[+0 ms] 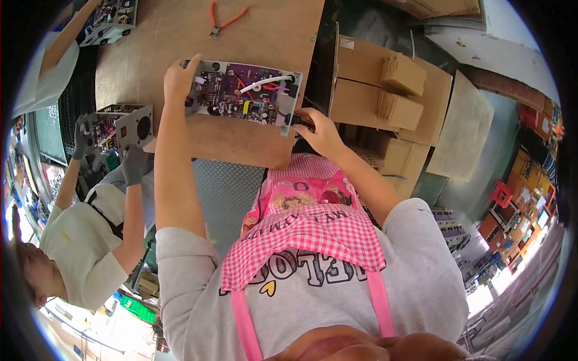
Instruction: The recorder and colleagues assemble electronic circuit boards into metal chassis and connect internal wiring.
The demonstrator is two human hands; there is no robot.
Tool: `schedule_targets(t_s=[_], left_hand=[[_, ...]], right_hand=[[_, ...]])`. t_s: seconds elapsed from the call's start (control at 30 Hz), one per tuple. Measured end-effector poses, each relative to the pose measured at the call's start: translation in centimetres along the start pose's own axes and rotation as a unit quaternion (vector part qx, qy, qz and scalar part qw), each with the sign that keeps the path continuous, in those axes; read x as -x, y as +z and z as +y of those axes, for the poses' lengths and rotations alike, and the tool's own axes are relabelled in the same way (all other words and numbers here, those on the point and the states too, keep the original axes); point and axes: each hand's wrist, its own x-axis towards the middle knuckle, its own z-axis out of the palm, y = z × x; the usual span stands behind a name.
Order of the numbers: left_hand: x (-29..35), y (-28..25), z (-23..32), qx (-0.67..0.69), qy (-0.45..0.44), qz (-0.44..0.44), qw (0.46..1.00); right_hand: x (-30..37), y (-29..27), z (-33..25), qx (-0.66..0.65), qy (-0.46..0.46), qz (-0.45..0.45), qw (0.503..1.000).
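Through the head view I have my left hand (177, 83) partly closed over the left end of the open metal chassis (250, 99), its fingertips mostly out of sight; the chassis lies on the wooden table (274, 30), board side up, between my two hands, its right end close to the table's right edge; my right hand (317, 130) is about half closed at the near right corner, by the end plate (290, 107), its fingers at a small dark part (305, 124); I cannot tell whether they grip that part or only touch it. To steady the piece well, I judge the left hand should bear only on the metal rim, clear of the components; the white cable (268, 83) arches over the right half and could snag, so I would work the right fingers from outside the plate, lightly.

Around me, another person's arm (71, 33) is at upper left, near a second chassis (114, 19); below, a co-worker (87, 246) in gray gloves (133, 167) handles a third unit (133, 127), which limits room leftward; orange-handled cutters (217, 26) lie on the table's far side, out of the way; cardboard boxes (361, 102) stand past the right edge, crowding that side.
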Motion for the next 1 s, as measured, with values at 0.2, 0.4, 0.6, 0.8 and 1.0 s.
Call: schedule_targets(t_s=[0.2,0.4,0.6,0.8,1.0], left_hand=[[0.1,-0.3,0.2,0.014,-0.013,-0.029,0.999],[-0.3,-0.5,-0.3,0.0,-0.031,-0.038,0.999],[0.1,-0.3,0.5,-0.005,0.006,-0.016,1.0],[0.2,-0.6,0.1,-0.018,0.011,-0.01,1.0],[0.6,-0.3,0.7,-0.013,0.019,0.003,1.0]], right_hand=[[-0.6,0.3,-0.6,0.113,-0.067,0.008,0.991],[-1.6,-0.5,-1.3,0.001,0.045,-0.048,0.998],[-3.0,0.1,-2.9,0.327,0.009,-0.107,0.939],[-4.1,2.0,-2.8,0.452,0.039,-0.119,0.883],[-4.6,1.3,-0.7,0.417,0.0,-0.12,0.901]])
